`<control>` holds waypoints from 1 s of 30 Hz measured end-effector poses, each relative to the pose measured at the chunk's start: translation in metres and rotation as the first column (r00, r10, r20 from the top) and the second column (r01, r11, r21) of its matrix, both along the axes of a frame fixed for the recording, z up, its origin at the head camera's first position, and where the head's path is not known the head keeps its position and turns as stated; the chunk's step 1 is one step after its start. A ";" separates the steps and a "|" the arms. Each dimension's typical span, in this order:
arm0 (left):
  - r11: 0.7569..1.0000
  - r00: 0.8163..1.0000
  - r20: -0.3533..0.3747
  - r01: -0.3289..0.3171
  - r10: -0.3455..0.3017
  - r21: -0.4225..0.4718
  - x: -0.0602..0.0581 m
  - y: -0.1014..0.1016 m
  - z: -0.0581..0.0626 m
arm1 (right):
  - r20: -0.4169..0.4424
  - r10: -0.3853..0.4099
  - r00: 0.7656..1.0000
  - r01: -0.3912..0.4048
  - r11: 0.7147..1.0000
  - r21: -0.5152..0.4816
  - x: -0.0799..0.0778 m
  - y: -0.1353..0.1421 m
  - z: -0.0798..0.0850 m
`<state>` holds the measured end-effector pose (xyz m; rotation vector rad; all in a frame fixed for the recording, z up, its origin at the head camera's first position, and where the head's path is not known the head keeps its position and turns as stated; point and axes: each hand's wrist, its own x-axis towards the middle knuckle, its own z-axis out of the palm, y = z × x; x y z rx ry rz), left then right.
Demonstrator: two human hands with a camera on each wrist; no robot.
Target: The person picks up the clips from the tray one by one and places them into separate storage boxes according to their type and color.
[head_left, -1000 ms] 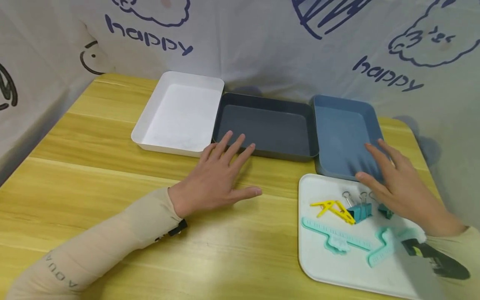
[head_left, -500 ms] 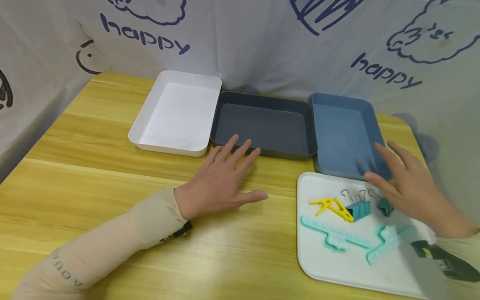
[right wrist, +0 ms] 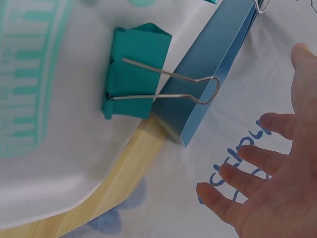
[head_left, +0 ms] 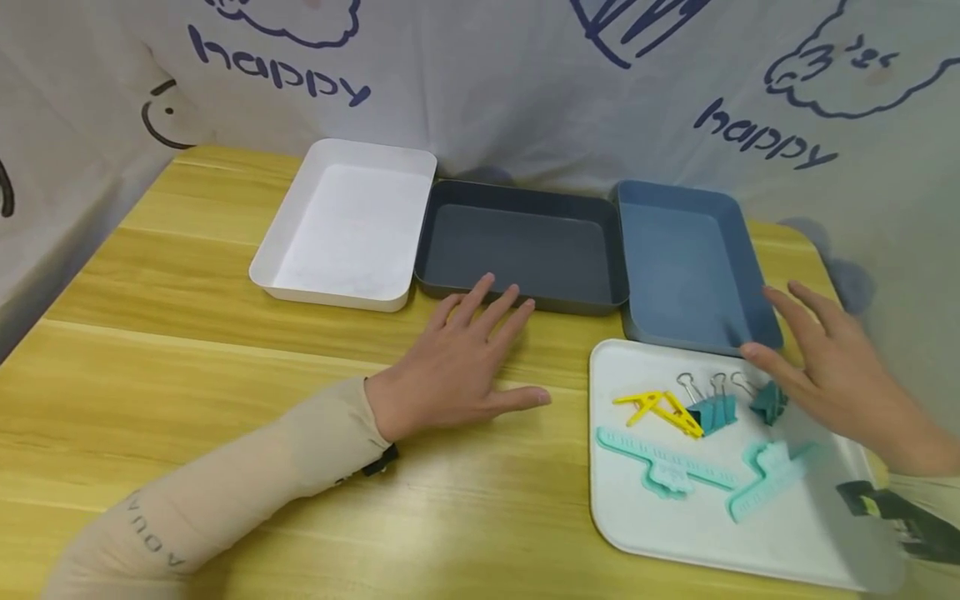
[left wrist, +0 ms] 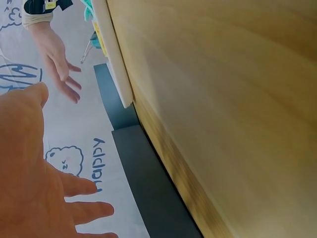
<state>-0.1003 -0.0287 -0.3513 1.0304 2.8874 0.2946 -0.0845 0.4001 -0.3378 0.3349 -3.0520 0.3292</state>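
Tray (head_left: 675, 533): flat on the desk (head_left: 187, 358), just in front of the blue box (head_left: 682, 267); its lower right corner blurs beneath the right sleeve (head_left: 930, 493), so I can't trace that edge.
Binder clips (head_left: 714, 414): two, on the tray's far half; the right one lies near the right thumb, its shape hard for me to read from the head view.
Mint clips (head_left: 667, 468): two, nearer the tray's front; the right one's far end smears into blur, and my right wrist view cuts one off at its left edge.
Yellow clip (head_left: 667, 412): beside the left binder clip; I can't tell whether it is one piece or two.
Grey box (head_left: 525, 242): between the white box (head_left: 348, 225) and the blue box; its near wall is partly covered by fingers.
Left hand (head_left: 446, 371): released, fingers spread, thumb out to the side; its fingertips overlap the grey box's near wall, and I can't tell if they touch. My left wrist view crops its lowest finger.
Right hand (head_left: 843, 367): released, fingers parted, apart from the binder clips, above the tray's far right corner; my head view hides some of its fingers, my right wrist view shows them.
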 end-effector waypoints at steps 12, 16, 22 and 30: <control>1.000 1.000 -0.027 0.015 -0.015 0.011 0.002 0.014 0.000 | 0.034 -0.073 0.997 0.072 0.997 0.019 0.000 0.014 -0.009; 1.000 1.000 -0.002 0.021 -0.021 0.007 0.003 0.020 0.000 | 0.045 -0.097 0.994 0.096 0.995 0.023 0.001 0.019 -0.012; 0.999 0.999 -0.011 0.038 -0.038 -0.012 0.005 0.027 -0.004 | 0.050 -0.108 0.993 0.108 0.994 0.001 0.003 0.025 -0.015; 0.998 0.999 -0.015 0.051 -0.052 -0.021 0.006 0.036 -0.007 | 0.075 -0.130 0.989 0.129 0.991 0.018 0.007 0.035 -0.019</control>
